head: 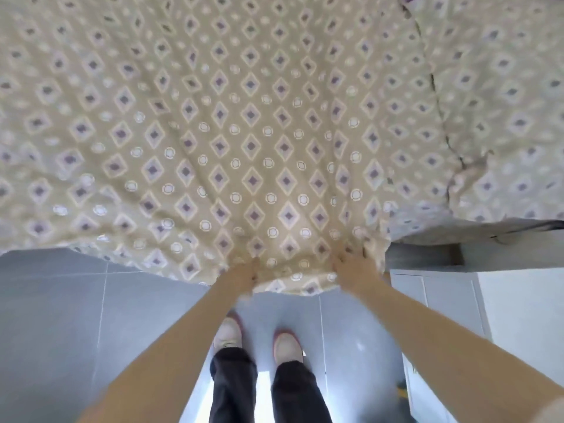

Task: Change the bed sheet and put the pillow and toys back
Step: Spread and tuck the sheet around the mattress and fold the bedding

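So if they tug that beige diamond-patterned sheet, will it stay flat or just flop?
Probably floppy: the beige diamond-patterned bed sheet bunches into folds where the left hand and right hand grip its edge. It seems light, as its edge sags only slightly between them. A tug would likely wrinkle it more.

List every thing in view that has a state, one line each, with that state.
patterned bed sheet: spread out, wrinkled, near edge bunched where both hands hold it.
left hand: grips the sheet's near edge.
right hand: grips the sheet's near edge.
slippers: worn, flat on the tiled floor.
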A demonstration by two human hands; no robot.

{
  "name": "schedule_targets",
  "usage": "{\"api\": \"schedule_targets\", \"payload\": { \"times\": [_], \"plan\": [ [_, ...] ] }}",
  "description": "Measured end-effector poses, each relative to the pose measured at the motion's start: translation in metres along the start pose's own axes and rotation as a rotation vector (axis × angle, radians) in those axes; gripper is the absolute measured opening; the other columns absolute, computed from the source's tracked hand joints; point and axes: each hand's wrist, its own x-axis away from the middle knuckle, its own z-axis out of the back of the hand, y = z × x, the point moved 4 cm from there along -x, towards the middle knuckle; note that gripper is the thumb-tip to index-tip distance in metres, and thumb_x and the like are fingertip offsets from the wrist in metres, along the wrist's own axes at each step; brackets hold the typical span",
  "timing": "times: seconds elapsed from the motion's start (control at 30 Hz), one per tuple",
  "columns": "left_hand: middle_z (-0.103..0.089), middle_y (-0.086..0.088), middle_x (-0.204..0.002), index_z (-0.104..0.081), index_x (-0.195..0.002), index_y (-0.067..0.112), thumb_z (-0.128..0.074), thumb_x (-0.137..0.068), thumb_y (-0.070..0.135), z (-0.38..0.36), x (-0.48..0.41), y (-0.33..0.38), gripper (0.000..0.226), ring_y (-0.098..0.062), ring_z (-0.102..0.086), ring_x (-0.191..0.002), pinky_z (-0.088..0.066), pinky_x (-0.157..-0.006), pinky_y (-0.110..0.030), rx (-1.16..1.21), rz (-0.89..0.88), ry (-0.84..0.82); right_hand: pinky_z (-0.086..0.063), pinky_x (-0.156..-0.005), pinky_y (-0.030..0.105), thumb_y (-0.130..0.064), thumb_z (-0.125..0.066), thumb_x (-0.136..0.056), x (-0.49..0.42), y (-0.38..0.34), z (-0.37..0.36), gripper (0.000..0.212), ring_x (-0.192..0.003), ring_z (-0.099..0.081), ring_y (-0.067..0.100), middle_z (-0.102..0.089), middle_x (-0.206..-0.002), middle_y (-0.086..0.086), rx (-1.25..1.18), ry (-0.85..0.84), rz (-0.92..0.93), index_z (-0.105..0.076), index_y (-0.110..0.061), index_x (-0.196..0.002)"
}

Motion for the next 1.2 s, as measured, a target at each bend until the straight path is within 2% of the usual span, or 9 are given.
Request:
{"api": "schedule_targets", "payload": {
  "times": [0.1,0.2,0.3,0.53,0.67,0.87,1.0,1.1,1.2],
  "plan": [
    [-0.041,-0.008,-0.143,-0.016,-0.151,0.023,-0.052,-0.084,-0.002,0.011,0.000,0.009,0.081,-0.026,-0.045,-0.129,-0.043,-0.101,-0.037,-0.019,-0.020,-0.050,-0.035,-0.102,0.039,-0.015,-0.051,-0.091,0.008,0.006,0.003,0.053,-0.136,-0.034,0.027,-0.043,-0.141,0.003,-0.030,-0.090,0.011,-0.036,-0.021,-0.141],
    [-0.043,-0.003,-0.144,-0.022,-0.150,0.021,-0.050,-0.087,0.002,0.035,0.004,0.020,0.072,-0.019,-0.041,-0.131,-0.040,-0.100,-0.027,0.058,0.004,0.010,-0.037,-0.098,0.036,-0.014,-0.046,-0.091,0.018,0.015,0.013,0.044,-0.126,-0.044,0.027,-0.053,-0.129,0.003,-0.107,-0.048,0.010,-0.042,-0.018,-0.135],
    [-0.053,-0.002,-0.135,-0.030,-0.146,0.025,-0.048,-0.088,0.004,0.072,0.017,0.038,0.064,-0.017,-0.050,-0.122,-0.041,-0.088,-0.021,0.173,-0.004,0.073,-0.035,-0.101,0.035,-0.015,-0.043,-0.091,0.031,0.030,0.036,0.044,-0.136,-0.034,0.034,-0.053,-0.131,0.003,-0.256,0.013,-0.076,-0.043,-0.018,-0.135],
    [-0.056,-0.001,-0.129,-0.041,-0.140,0.024,-0.042,-0.091,0.006,0.160,0.063,0.103,0.052,-0.021,-0.058,-0.104,-0.045,-0.073,-0.019,0.290,-0.147,0.160,-0.038,-0.095,0.033,-0.014,-0.041,-0.091,0.070,0.071,0.102,0.041,-0.120,-0.047,0.022,-0.056,-0.127,0.000,-0.468,0.119,-0.203,-0.046,-0.022,-0.131],
    [-0.054,-0.001,-0.126,-0.043,-0.138,0.024,-0.041,-0.092,0.007,0.196,0.079,0.142,0.050,-0.011,-0.054,-0.070,-0.040,-0.053,-0.012,0.259,-0.273,0.179,-0.042,-0.090,0.030,-0.013,-0.043,-0.089,0.083,0.098,0.120,0.039,-0.113,-0.052,0.020,-0.059,-0.122,-0.001,-0.719,0.167,-0.292,-0.050,-0.024,-0.125],
    [-0.049,-0.002,-0.131,-0.040,-0.140,0.021,-0.040,-0.095,0.009,0.242,0.065,0.204,0.047,-0.007,-0.050,-0.066,-0.039,-0.053,-0.015,0.232,-0.334,0.189,-0.047,-0.091,0.033,-0.010,-0.040,-0.091,0.069,0.150,0.134,0.039,-0.103,-0.055,0.019,-0.054,-0.130,0.000,-1.037,0.192,-0.360,-0.054,-0.024,-0.125],
    [-0.049,-0.009,-0.133,-0.041,-0.140,0.017,-0.045,-0.096,0.007,0.260,0.031,0.234,0.045,-0.017,-0.053,-0.088,-0.042,-0.058,-0.010,0.336,-0.323,0.204,-0.044,-0.082,0.027,-0.009,-0.039,-0.095,0.027,0.180,0.138,0.037,-0.101,-0.056,0.021,-0.055,-0.131,0.005,-1.048,0.187,-0.301,-0.054,-0.018,-0.127],
    [-0.045,-0.011,-0.136,-0.038,-0.142,0.016,-0.048,-0.096,0.010,0.271,-0.008,0.253,0.047,-0.028,-0.055,-0.111,-0.046,-0.080,-0.026,0.442,-0.236,0.211,-0.041,-0.091,0.026,-0.008,-0.036,-0.098,-0.018,0.200,0.142,0.036,-0.119,-0.052,0.021,-0.051,-0.136,0.004,-1.044,0.118,-0.238,-0.052,-0.015,-0.130],
    [-0.040,-0.011,-0.142,-0.035,-0.144,0.018,-0.049,-0.096,0.013,0.280,-0.048,0.267,0.050,-0.030,-0.051,-0.120,-0.045,-0.085,-0.031,0.571,-0.118,0.237,-0.043,-0.094,0.029,-0.009,-0.033,-0.099,-0.057,0.210,0.141,0.039,-0.120,-0.054,0.024,-0.053,-0.135,0.005,-1.103,0.054,-0.218,-0.053,-0.016,-0.131]
  ]
}}
